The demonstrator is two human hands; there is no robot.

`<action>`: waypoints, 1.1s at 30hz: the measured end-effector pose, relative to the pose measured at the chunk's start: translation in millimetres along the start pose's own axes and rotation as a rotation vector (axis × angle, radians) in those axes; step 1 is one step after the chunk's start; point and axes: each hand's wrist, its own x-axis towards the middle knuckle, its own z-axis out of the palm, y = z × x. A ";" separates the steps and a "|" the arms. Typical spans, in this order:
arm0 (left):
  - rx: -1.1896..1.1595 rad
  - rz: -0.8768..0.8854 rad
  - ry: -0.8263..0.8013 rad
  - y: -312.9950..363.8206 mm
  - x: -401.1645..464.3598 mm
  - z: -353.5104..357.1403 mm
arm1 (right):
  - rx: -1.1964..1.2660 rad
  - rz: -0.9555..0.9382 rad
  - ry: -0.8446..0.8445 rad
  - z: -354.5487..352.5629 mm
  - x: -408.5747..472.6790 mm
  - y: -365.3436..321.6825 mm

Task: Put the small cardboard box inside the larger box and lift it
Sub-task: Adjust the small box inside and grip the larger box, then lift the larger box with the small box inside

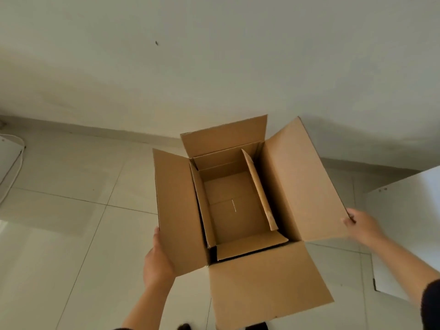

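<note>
The larger cardboard box (302,186) is in the middle of the view with all its flaps spread open. The small cardboard box (235,206) sits inside it, open and empty, its flaps standing up against the larger box's walls. My left hand (156,260) reaches under the larger box's left flap, fingers hidden behind the cardboard. My right hand (359,223) is at the outer corner of the right flap, thumb over its edge. Whether the larger box rests on the floor or hangs above it I cannot tell.
Pale floor tiles (71,234) lie below, and a plain wall (214,67) rises just behind the box. A white panel (404,229) lies on the floor at the right. A white object with a cable (9,163) is at the far left.
</note>
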 end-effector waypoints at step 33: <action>0.120 0.284 -0.316 121.0 -148.4 171.6 | 0.104 0.247 0.289 -58.4 -96.7 242.3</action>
